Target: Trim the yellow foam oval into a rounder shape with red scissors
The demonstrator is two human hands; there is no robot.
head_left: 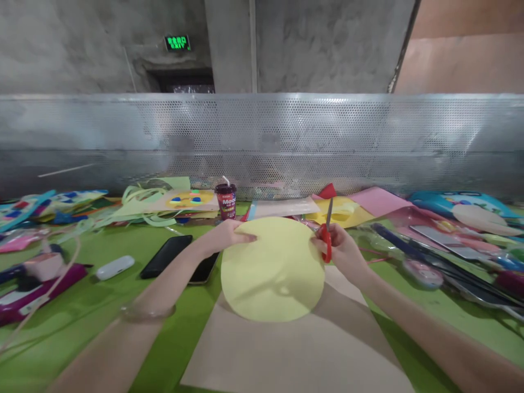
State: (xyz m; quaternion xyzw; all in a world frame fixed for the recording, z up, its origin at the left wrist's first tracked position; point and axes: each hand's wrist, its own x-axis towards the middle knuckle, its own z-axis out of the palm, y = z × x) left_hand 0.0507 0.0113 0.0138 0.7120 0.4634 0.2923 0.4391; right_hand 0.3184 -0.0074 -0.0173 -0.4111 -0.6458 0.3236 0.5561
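A round pale yellow sheet of paper (pixel 270 267) is held up, tilted, in front of me. My left hand (pixel 226 238) pinches its upper left edge, thumb on the near face. In my right hand (pixel 343 252) is a pair of red-handled scissors (pixel 326 241), blades pointing up. The fingers of that hand also meet the paper's right edge; whether they grip it I cannot tell. Shadows of a hand and the scissors fall across the yellow paper. Beneath it a large beige sheet (pixel 286 355) lies on the green table (pixel 164 349).
A dark cup with a straw (pixel 226 202) stands behind my left hand. Black phones (pixel 167 256) and a white case (pixel 115 268) lie to the left. Paper strips (pixel 143 204) and coloured sheets (pixel 376 203) line the back, before a perforated metal screen (pixel 262 131). Clutter covers the right side.
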